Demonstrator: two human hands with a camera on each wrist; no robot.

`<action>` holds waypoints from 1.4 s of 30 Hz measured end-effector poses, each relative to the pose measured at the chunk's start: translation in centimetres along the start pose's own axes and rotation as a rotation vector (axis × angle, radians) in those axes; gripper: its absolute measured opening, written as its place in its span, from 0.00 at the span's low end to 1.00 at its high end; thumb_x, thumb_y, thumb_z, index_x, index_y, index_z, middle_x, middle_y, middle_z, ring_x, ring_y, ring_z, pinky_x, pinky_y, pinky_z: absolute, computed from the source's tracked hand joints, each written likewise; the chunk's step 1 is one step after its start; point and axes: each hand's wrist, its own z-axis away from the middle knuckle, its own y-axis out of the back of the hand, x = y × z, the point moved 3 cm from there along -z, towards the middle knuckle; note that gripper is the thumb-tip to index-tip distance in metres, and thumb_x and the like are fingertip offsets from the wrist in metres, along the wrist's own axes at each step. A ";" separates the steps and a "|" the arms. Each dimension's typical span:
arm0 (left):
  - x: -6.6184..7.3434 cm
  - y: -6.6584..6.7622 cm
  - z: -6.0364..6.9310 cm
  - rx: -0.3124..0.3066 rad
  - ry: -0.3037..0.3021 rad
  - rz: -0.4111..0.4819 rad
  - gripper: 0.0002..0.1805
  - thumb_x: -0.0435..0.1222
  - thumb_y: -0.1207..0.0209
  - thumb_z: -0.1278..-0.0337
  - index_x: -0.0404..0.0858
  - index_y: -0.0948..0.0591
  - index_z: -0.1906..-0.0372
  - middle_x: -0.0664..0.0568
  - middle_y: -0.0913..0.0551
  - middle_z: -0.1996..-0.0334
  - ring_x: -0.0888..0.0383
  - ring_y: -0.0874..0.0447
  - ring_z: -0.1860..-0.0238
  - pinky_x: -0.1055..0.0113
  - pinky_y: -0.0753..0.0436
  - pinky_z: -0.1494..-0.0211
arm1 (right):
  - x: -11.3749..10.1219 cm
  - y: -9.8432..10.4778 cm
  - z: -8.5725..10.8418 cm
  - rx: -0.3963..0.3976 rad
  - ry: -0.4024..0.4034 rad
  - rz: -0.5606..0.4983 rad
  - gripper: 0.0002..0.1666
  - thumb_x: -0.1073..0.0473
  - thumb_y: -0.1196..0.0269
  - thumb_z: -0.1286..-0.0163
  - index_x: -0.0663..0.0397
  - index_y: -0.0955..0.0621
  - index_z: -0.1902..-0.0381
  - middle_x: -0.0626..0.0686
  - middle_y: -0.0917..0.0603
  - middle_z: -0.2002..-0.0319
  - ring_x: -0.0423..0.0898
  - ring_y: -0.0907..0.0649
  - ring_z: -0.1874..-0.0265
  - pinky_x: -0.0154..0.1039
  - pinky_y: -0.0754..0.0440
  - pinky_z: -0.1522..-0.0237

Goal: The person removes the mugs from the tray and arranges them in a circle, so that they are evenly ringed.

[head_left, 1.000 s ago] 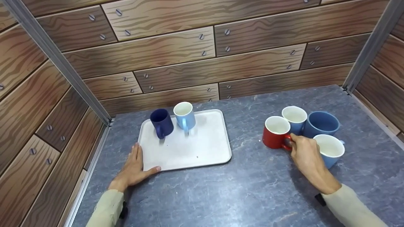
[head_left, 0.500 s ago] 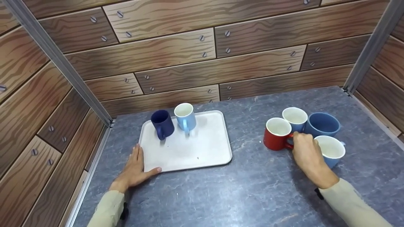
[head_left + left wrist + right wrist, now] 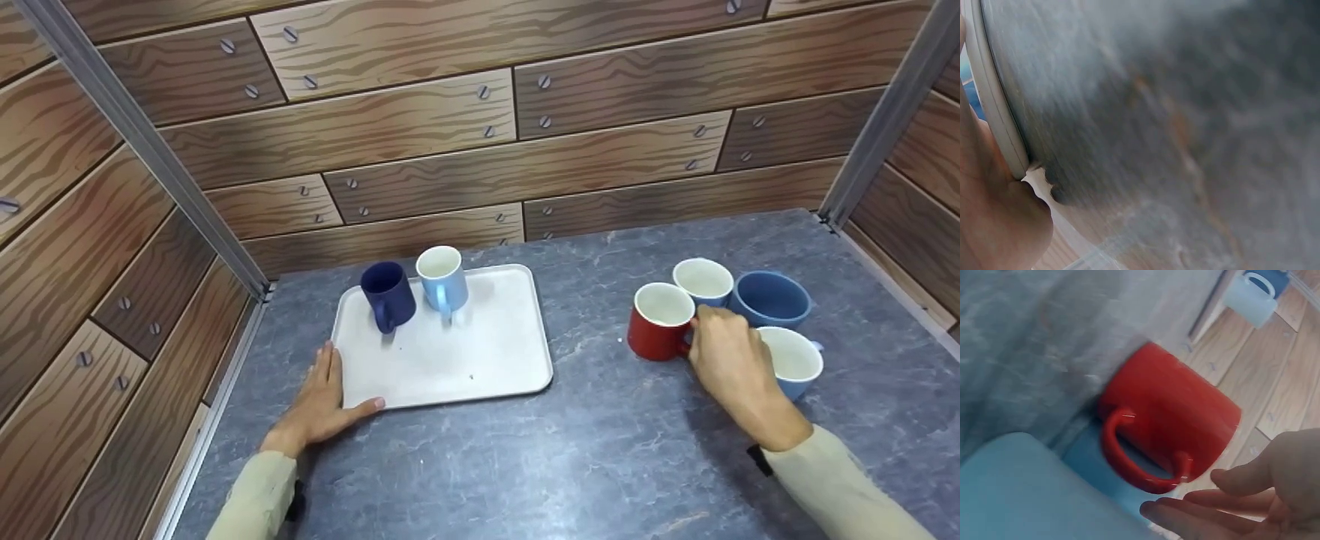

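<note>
My left hand (image 3: pixel 315 401) rests at the near left corner of a white tray (image 3: pixel 442 360), fingers straight along its side and thumb at its front edge. On the tray stand a dark navy mug (image 3: pixel 390 296) and a light blue mug (image 3: pixel 444 281). Far to the right, my right hand (image 3: pixel 731 360) is beside the handle of a red mug (image 3: pixel 658 326). In the right wrist view the whole red handle (image 3: pixel 1140 475) shows, and the thumb and fingers (image 3: pixel 1202 517) are parted, extended close to it without curling round it.
Behind the red mug stands a blue mug with a white inside (image 3: pixel 703 281). A wider blue cup (image 3: pixel 771 300) stands to its right. Near my right hand is a light blue cup (image 3: pixel 791 364). A wood-patterned wall (image 3: pixel 450 142) closes off the back of the grey table (image 3: pixel 525 465).
My right hand has shifted slightly at the red mug's handle; its fingers pinched the handle a second ago and are now loose beside it. The left hand, tray and mugs stay in place.
</note>
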 end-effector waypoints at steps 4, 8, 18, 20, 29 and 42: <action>0.1 0.1 -0.1 0.002 -0.008 0.002 0.75 0.74 0.40 0.40 0.25 0.65 0.16 0.31 0.71 0.14 0.34 0.73 0.13 0.39 0.61 0.11 | -1.6 0.5 -0.9 0.052 0.028 -0.051 0.09 0.67 0.35 0.29 0.71 0.16 0.56 0.69 0.13 0.61 0.77 0.15 0.67 0.75 0.20 0.71; 0.0 0.1 -0.2 0.008 -0.006 0.008 0.75 0.74 0.39 0.41 0.26 0.64 0.16 0.32 0.70 0.14 0.34 0.73 0.13 0.39 0.61 0.12 | -3.6 -0.5 -2.5 0.040 0.102 -0.160 0.18 0.64 0.27 0.36 0.68 0.13 0.50 0.66 0.11 0.55 0.70 0.12 0.58 0.69 0.15 0.58; 0.0 -0.1 -0.2 0.006 0.003 0.005 0.75 0.75 0.40 0.42 0.27 0.63 0.15 0.33 0.70 0.13 0.35 0.72 0.13 0.39 0.60 0.11 | -9.6 -7.3 -7.4 -0.241 0.180 -0.423 0.30 0.55 0.22 0.37 0.70 0.14 0.43 0.68 0.11 0.47 0.66 0.12 0.46 0.61 0.14 0.40; 0.1 -0.2 -0.3 0.007 0.000 0.003 0.75 0.75 0.39 0.42 0.27 0.63 0.15 0.33 0.69 0.13 0.35 0.72 0.13 0.40 0.60 0.11 | -10.9 -8.7 -8.0 -0.289 0.162 -0.452 0.32 0.53 0.22 0.37 0.70 0.15 0.42 0.68 0.11 0.45 0.66 0.12 0.46 0.60 0.14 0.40; 0.3 0.0 -0.6 0.027 -0.020 -0.022 0.76 0.75 0.39 0.42 0.24 0.62 0.16 0.29 0.66 0.14 0.34 0.69 0.13 0.42 0.59 0.11 | -16.7 -13.9 -10.1 -0.418 0.081 -0.577 0.37 0.49 0.23 0.34 0.67 0.18 0.35 0.66 0.13 0.40 0.65 0.12 0.43 0.56 0.13 0.38; 0.0 0.1 -0.2 0.027 0.003 -0.014 0.76 0.76 0.39 0.44 0.26 0.62 0.15 0.31 0.67 0.13 0.34 0.69 0.13 0.41 0.59 0.11 | -21.8 -19.7 -9.3 -0.443 0.007 -0.656 0.20 0.59 0.29 0.28 0.69 0.16 0.46 0.66 0.11 0.47 0.61 0.10 0.48 0.51 0.12 0.41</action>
